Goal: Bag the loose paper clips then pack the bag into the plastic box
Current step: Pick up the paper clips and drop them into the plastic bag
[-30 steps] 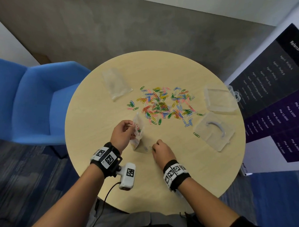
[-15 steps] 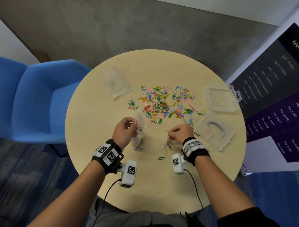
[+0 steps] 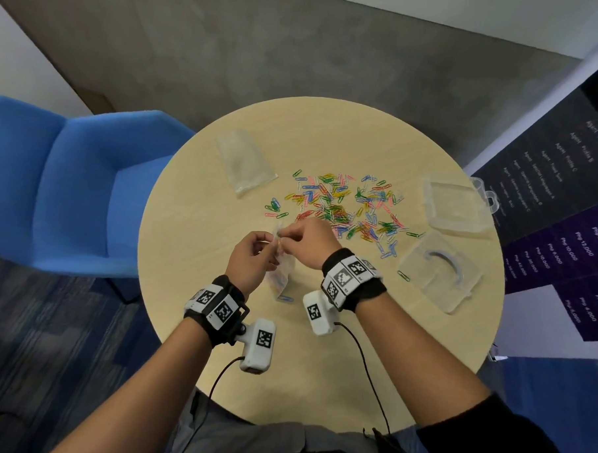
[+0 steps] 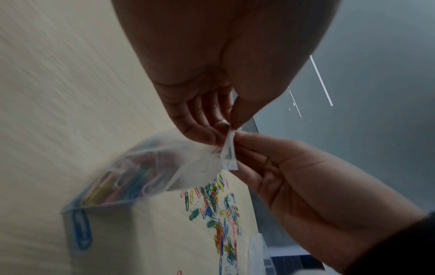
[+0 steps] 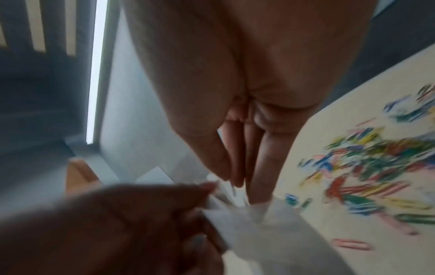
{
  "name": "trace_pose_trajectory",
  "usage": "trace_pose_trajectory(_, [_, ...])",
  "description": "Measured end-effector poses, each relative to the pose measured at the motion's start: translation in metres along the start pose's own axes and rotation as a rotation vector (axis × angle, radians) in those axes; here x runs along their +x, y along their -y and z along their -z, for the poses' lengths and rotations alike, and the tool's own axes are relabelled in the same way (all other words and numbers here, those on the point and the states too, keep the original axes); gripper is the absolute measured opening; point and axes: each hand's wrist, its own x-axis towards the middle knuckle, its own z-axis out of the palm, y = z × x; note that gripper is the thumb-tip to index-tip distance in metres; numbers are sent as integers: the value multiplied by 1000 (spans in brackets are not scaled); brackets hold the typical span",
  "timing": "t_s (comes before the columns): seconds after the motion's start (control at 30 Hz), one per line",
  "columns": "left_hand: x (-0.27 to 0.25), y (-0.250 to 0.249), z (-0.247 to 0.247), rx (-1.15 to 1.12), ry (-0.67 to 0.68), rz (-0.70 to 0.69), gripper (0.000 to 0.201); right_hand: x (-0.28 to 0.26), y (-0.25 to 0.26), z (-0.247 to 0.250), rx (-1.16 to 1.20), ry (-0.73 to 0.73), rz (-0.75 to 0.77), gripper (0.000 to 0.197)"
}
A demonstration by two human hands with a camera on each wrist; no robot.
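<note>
Both hands, left hand (image 3: 253,255) and right hand (image 3: 310,240), pinching the bag (image 4: 150,171) mouth; bag hanging at six o'clock beneath fingertips, loose paper clips (image 3: 343,207) at one o'clock.

Clear plastic bag (image 4: 150,167) above matt pale woodgrain table (image 3: 319,364)

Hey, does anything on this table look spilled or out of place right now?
One blue paper clip lies on the table beside the bottom of the held bag, apart from the main scatter of paper clips. Nothing else stands out.
</note>
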Motion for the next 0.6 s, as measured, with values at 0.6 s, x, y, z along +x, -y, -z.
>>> trace_pose_trajectory(0.6, [9, 0, 45, -53, -132, 22, 6, -9, -69, -83, -703, 310, 361, 67])
